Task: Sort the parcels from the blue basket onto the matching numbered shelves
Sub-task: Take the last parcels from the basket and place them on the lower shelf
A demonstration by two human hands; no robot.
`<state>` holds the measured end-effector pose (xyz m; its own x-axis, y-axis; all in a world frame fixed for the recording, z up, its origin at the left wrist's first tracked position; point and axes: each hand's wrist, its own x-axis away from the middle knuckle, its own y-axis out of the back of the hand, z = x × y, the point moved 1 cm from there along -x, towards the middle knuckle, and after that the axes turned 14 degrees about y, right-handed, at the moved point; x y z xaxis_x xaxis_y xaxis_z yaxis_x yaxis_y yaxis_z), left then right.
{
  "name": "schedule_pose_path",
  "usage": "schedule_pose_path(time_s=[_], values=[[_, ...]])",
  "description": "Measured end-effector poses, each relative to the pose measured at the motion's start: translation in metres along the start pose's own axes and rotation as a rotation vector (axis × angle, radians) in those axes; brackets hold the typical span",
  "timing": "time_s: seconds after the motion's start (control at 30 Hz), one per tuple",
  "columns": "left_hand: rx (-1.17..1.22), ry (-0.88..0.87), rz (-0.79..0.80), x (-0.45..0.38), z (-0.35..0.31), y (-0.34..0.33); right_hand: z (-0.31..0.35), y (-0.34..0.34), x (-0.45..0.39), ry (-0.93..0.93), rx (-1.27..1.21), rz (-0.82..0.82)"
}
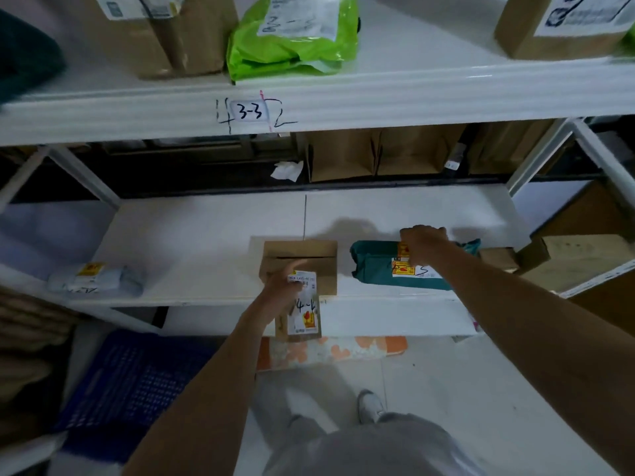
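My left hand (280,286) grips a small brown cardboard parcel (302,321) with a white label marked 4-4, held at the front edge of the lower white shelf (192,242). Behind it a brown box (309,257) lies flat on that shelf. My right hand (421,242) rests on top of a teal soft parcel (374,269) lying on the same shelf, fingers curled over its labelled upper side. The blue basket (134,383) stands on the floor at lower left. The upper shelf edge carries a 3-3 tag (250,112).
A grey soft parcel (96,281) lies at the shelf's left. Brown boxes (567,259) crowd its right end. On the upper shelf sit a green bag (292,39) and cardboard boxes (185,36). An orange-patterned parcel (343,350) lies under the shelf on the floor.
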<state>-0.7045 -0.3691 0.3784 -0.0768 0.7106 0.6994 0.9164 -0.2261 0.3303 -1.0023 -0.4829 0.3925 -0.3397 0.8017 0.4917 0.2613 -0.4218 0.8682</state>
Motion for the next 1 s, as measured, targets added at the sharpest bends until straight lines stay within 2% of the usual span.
schedule_pose_path(time_s=[0.37, 0.5, 0.67, 0.73, 1.0], values=[[0.124, 0.036, -0.069, -0.016, -0.002, -0.011, 0.009, -0.034, -0.042, 0.109, 0.058, 0.021], [0.148, 0.042, -0.049, -0.018, -0.003, -0.012, 0.019, -0.041, -0.047, 0.146, 0.102, 0.015], [0.216, 0.016, -0.024, -0.013, -0.009, -0.015, 0.018, -0.051, -0.043, 0.105, 0.102, 0.022], [0.250, 0.041, -0.058, -0.017, -0.001, 0.002, 0.038, -0.055, -0.060, 0.138, 0.097, 0.037], [0.285, -0.015, -0.041, -0.014, -0.010, 0.008, 0.030, -0.054, -0.055, 0.094, 0.114, 0.087]])
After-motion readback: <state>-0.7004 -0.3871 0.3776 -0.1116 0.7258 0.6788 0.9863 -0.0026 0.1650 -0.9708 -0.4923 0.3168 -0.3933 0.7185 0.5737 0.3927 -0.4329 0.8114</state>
